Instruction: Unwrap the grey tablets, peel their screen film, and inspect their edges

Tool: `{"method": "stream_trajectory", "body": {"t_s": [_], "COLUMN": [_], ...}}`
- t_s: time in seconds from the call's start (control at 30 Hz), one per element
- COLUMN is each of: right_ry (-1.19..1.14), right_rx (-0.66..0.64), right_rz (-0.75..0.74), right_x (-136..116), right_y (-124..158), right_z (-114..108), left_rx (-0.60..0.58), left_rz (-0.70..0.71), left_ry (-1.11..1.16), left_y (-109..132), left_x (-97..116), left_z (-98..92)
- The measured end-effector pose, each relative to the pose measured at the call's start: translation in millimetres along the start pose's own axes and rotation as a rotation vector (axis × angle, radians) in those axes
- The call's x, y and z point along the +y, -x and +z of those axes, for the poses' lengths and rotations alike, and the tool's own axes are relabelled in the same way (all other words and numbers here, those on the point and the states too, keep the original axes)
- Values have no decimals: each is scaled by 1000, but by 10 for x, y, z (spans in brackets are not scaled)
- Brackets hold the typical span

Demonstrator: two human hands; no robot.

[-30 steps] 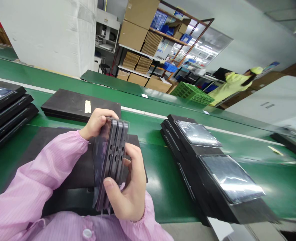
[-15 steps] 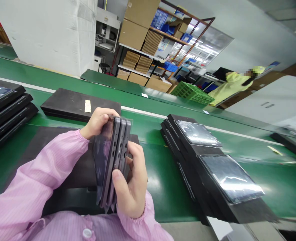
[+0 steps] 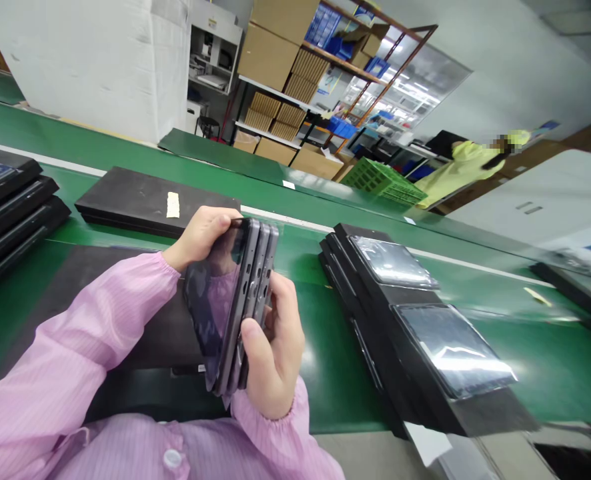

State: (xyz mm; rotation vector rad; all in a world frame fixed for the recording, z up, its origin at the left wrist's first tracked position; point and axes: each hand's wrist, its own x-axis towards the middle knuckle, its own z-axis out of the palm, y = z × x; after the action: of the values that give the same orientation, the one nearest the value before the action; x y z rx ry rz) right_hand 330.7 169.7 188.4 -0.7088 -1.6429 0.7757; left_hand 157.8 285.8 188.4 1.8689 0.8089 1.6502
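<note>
Three dark tablets point(image 3: 248, 300) stand on edge, pressed together as a stack, held up in front of me with their port edges facing me. Clear film covers the glossy screen on the left side. My left hand point(image 3: 208, 230) grips the stack at its far top corner, the thumb near the screen's edge. Around the near right side, my right hand point(image 3: 275, 347) is closed, its thumb lying along the port edges and its fingers behind. Beneath the stack lies a flat black foam tray point(image 3: 110, 293).
Black trays point(image 3: 360, 293) at the right bear film-wrapped tablets point(image 3: 450, 347). More stacked trays point(image 3: 15, 220) stand at the left. A tray with a yellow label point(image 3: 173, 205) lies behind on the green conveyor belt point(image 3: 335, 373). A person in yellow point(image 3: 455, 173) is in the background.
Both hands have moved slightly right with the tablet stack, which has turned a little so that more of the left screen shows. The surrounding trays look unchanged.
</note>
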Motion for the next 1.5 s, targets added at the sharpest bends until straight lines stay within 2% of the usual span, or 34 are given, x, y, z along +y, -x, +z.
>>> {"method": "stream_trajectory", "body": {"t_s": [0.2,0.53,0.87,1.2,1.5], "right_ry": [-7,69,120,137,143], "right_rx": [10,57,69,74,65], "right_rz": [11,-5,-30,-97,-99], "right_x": [-12,1,-44,-91,-90], "right_y": [-9,29,45,73,60], "right_z": [5,31,74,145,139], "left_rx": [18,-24,-86,-100,-105], "left_rz": [-50,-104,-59,66,60], "left_ry": [26,122,87,103,84], "left_y": [-2,-58,-31,2,1], "left_x": [-8,-22,-3,106,102], "left_z": [19,108,81,82,74]}}
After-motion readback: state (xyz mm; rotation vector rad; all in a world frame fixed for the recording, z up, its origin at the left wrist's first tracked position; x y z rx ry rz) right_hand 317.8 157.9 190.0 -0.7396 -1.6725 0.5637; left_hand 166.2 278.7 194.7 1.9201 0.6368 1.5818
